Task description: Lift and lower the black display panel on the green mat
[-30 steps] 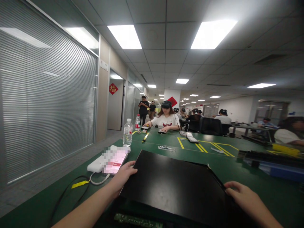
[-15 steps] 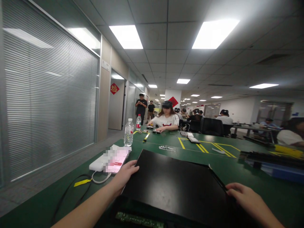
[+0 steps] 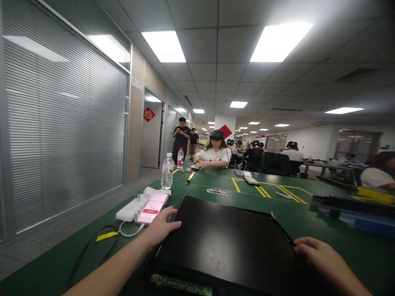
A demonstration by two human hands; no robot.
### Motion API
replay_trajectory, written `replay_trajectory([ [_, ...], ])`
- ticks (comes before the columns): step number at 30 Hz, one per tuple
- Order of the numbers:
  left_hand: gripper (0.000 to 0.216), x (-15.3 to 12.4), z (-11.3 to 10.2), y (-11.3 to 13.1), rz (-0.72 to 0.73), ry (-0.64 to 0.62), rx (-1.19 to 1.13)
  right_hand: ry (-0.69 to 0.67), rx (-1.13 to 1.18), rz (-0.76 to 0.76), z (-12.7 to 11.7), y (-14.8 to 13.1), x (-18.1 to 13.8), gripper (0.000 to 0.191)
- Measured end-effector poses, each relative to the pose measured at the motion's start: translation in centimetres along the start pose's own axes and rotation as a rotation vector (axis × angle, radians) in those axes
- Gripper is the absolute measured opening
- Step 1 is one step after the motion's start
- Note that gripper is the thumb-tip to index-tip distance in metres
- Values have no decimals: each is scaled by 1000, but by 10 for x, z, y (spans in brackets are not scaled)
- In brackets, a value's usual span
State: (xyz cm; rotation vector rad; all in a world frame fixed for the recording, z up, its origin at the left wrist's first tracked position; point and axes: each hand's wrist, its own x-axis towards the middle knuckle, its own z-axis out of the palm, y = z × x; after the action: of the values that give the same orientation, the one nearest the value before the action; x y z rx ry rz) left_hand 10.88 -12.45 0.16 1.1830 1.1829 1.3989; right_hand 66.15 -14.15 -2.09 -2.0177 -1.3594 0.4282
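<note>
A black flat display panel [image 3: 225,238] lies before me on the green table, its glossy face up and reflecting light. A green circuit board strip [image 3: 180,283] shows below its near edge. My left hand [image 3: 163,226] is closed on the panel's left edge, thumb on the face and the other fingers partly hidden beyond the edge. At the opposite side, my right hand [image 3: 314,250] pinches the panel's right edge, where a thin dark strip [image 3: 282,230] runs along the border. The panel's near right part is in shadow.
Left of the panel are a phone [image 3: 152,207], a white power bank [image 3: 127,209] with cable, and a black strap [image 3: 83,250]. A water bottle [image 3: 167,172] stands behind them. Dark parts [image 3: 339,205] and a blue tray [image 3: 370,222] are at right. A co-worker [image 3: 214,152] sits opposite.
My left hand has shifted slightly, its fingers rising at the panel's edge. My right hand stays put. Across the table, the co-worker's hands have come together toward the left.
</note>
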Motion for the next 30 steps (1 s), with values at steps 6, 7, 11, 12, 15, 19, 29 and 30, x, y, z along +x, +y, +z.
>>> replay_trajectory([
  [6, 32, 8, -2, -10, 5, -90, 412, -19, -18, -18, 2, 0, -1, 36],
  [7, 31, 9, -2, -12, 12, -112, 463, -19, -25, -15, 2, 1, 0, 36],
  [11, 31, 10, -3, -16, 29, -135, 601, -11, -42, -17, 4, 5, 2, 37],
  [12, 33, 10, -3, -16, 28, -127, 629, -13, -40, -19, 4, 6, 3, 38],
  [15, 44, 10, -3, -16, 19, -111, 697, -7, -26, -17, 4, 6, 3, 40],
  [19, 41, 10, -2, -14, 41, -124, 766, -3, -14, -23, 4, 4, 2, 40],
  [29, 39, 8, -2, -6, 48, -144, 768, 0, -49, -65, 4, 12, 7, 37],
  [30, 41, 8, -1, -5, 46, -145, 764, 9, -55, -67, 5, 13, 7, 38],
])
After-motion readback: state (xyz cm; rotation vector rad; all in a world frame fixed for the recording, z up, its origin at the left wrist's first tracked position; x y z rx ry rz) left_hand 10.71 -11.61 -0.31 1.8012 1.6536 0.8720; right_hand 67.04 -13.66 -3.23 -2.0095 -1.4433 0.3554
